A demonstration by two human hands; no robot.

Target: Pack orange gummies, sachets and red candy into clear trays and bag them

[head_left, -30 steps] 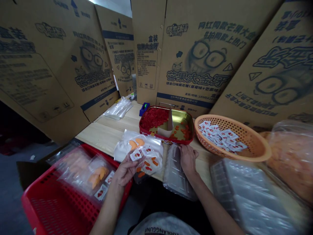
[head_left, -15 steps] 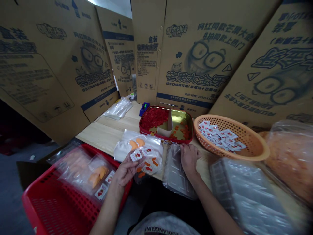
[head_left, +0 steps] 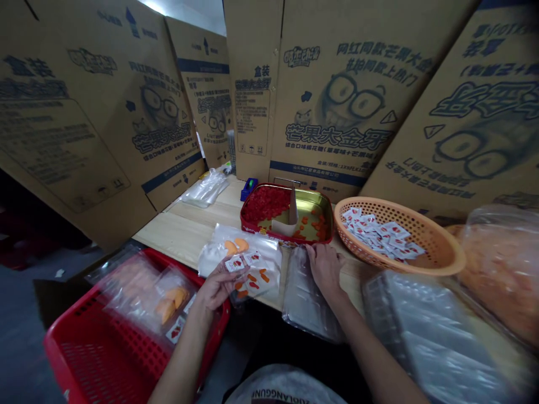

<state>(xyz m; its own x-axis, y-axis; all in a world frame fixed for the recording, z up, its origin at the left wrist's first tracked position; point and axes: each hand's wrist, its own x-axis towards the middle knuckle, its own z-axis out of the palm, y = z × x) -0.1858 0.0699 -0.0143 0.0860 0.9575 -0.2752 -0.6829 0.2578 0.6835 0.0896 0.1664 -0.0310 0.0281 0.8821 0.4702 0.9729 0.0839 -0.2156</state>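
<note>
My left hand (head_left: 217,286) grips the near edge of a clear filled bag (head_left: 248,264) holding orange pieces and small red-and-white sachets, at the front edge of the wooden table (head_left: 185,230). My right hand (head_left: 324,266) rests palm down with curled fingers on a clear plastic tray (head_left: 305,297) beside that bag. Just behind both hands stands a red-rimmed tin (head_left: 286,216) with red pieces on its left side, a cardboard divider and a few orange pieces on its right.
An orange basket (head_left: 438,252) of sachets sits right of the tin. A stack of clear trays (head_left: 425,331) and a big bag of orange pieces (head_left: 501,269) fill the right. A red crate (head_left: 105,342) with filled bags stands low left. Cardboard cartons (head_left: 337,95) wall the back.
The view has shifted slightly. My left hand has drawn the filled bag a little nearer the table; my right hand stays on the clear tray.
</note>
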